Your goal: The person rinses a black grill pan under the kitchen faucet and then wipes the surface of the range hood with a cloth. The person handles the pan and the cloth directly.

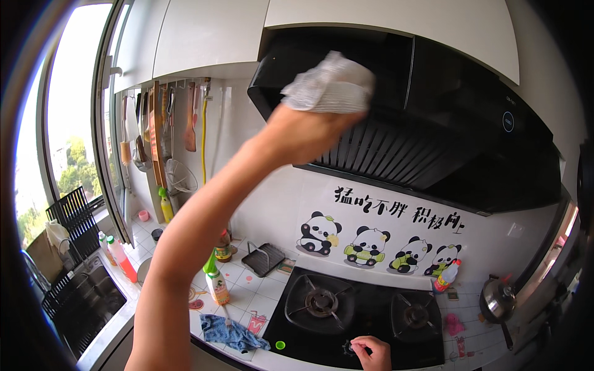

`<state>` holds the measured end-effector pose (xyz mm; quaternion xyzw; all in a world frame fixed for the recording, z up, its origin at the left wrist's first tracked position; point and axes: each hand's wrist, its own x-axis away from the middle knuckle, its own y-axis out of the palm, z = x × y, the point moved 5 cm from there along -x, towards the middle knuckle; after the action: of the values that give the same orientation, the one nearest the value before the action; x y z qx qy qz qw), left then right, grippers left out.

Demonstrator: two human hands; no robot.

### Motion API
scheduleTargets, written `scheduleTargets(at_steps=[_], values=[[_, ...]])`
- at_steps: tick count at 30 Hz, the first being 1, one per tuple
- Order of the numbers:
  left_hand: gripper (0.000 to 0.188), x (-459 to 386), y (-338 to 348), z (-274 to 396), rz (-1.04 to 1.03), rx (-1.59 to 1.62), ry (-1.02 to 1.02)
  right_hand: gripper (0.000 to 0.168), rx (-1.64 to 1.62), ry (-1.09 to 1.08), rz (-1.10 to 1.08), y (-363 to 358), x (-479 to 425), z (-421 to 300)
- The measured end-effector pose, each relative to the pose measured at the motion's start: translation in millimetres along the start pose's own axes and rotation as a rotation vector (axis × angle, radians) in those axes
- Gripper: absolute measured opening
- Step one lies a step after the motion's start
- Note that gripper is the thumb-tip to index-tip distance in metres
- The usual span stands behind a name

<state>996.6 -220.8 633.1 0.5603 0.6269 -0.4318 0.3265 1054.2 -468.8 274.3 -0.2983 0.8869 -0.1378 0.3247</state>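
My left arm reaches up across the view, and my left hand grips a crumpled white, ribbed cloth. The cloth is in front of the glossy black panel of the range hood; motion blur hides whether it touches. The hood's slatted underside shows just beyond the wrist. Low in the view, my right hand is curled at the front of the black gas hob. Its fingertips lie right beside a control knob; whether they grip it cannot be told.
Left of the hob are a blue cloth, a spray bottle, a green cap and a black rack. A sink lies farther left. On the right stand a red-capped bottle and a metal pot. White cabinets hang overhead.
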Motion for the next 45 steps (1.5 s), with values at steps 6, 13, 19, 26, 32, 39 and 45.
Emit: scheduleTargets(at_steps=[6,13,19,26,32,39,45], values=[[0.043,-15,-30,-82,-0.138,-0.176,-0.268,0.005,0.021,-0.04,-0.045,-4,-7,5],[0.02,-51,32,7,-0.091,-0.088,-0.038,0.006,0.003,-0.043,-0.073,14,-15,-4],[0.026,-17,8,14,0.011,-0.404,0.364,0.007,0.061,0.03,-0.006,-15,11,23],[0.023,-74,37,-23,-0.011,-0.12,-0.062,0.009,0.048,0.056,0.046,-20,13,32],[0.036,-8,11,37,-0.187,0.062,0.055,0.011,0.102,0.092,0.089,-26,28,51],[0.021,-54,8,-45,0.013,-0.116,-0.144,0.011,0.117,0.045,0.059,-30,6,36],[0.022,-14,-17,-119,-0.033,-0.433,-0.046,0.011,0.153,0.124,0.048,-28,40,52]])
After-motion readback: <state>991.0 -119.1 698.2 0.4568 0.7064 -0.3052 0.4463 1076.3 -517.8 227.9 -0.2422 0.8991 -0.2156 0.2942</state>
